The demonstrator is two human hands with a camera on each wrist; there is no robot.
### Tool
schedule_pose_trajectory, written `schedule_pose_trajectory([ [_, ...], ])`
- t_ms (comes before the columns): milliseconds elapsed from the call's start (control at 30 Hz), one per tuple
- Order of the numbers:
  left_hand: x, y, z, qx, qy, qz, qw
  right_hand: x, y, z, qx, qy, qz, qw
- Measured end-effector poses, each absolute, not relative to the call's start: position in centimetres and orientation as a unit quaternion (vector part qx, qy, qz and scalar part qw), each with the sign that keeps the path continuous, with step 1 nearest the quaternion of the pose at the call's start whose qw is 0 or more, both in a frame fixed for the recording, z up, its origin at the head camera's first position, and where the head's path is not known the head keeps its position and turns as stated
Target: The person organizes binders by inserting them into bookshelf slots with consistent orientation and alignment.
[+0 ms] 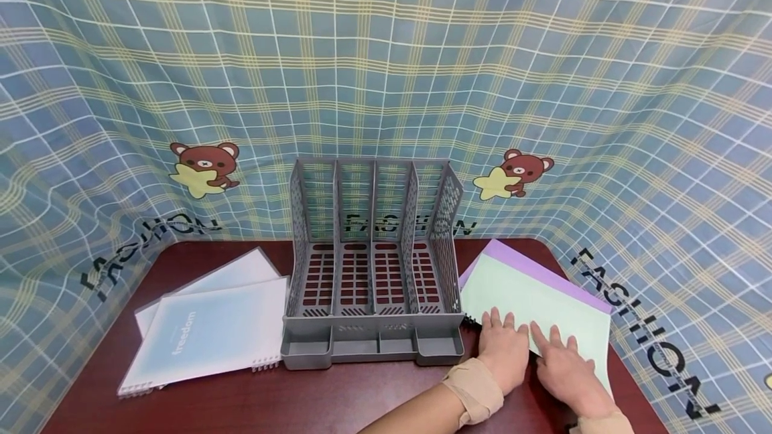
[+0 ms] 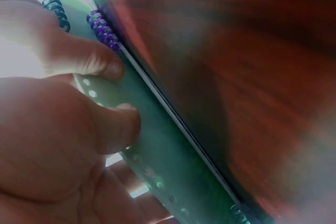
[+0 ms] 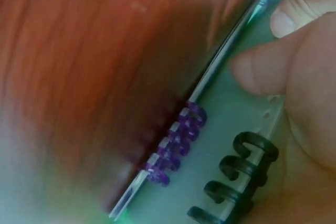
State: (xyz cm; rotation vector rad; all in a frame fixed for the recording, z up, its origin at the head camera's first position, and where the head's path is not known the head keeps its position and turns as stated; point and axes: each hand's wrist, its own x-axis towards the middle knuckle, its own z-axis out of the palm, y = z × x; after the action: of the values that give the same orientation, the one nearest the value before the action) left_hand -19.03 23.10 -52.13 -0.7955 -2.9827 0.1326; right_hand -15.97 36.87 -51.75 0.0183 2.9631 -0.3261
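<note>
Left hand [image 1: 505,350] and right hand [image 1: 567,372]: fingers spread on top of green notebook [image 1: 545,301], thumbs under its near edge, pinching it. Purple notebook [image 1: 531,269] beneath, poking out past fingertips. Looks like gripping step; next move calls for even two-handed lift.

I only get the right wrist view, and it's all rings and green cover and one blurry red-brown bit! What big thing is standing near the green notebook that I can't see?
Observer: A grey rack. In the head view it stands just left of the green notebook.
Child: Ooh! And does anything poke out from under the green notebook, at the far side?
Observer: Yes, a purple notebook. The head view shows a strip of its cover along the far edge.
</note>
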Motion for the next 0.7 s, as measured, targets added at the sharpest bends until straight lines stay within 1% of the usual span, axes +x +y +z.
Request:
schedule_pose_trajectory([
  [67, -19.0, 23.1, -52.1, -0.26, -0.964, 0.045, 0.025, -16.1, 36.7, -51.7, 0.016, 0.99, -0.11, 0.083],
  [200, -18.8, 23.1, -51.9, -0.265, -0.963, 0.046, 0.027, -16.5, 36.2, -51.6, 0.023, 0.993, -0.096, 0.069],
  [400, -18.6, 23.2, -51.6, -0.262, -0.964, 0.045, 0.024, -17.0, 34.6, -51.3, -0.01, 0.997, -0.074, 0.03],
  [533, -18.7, 23.2, -51.7, -0.258, -0.965, 0.043, 0.025, -17.2, 34.0, -51.2, -0.02, 0.998, -0.058, 0.027],
  [700, -18.7, 23.1, -51.7, -0.261, -0.964, 0.04, 0.026, -16.9, 33.8, -51.4, -0.031, 0.998, -0.054, 0.0],
])
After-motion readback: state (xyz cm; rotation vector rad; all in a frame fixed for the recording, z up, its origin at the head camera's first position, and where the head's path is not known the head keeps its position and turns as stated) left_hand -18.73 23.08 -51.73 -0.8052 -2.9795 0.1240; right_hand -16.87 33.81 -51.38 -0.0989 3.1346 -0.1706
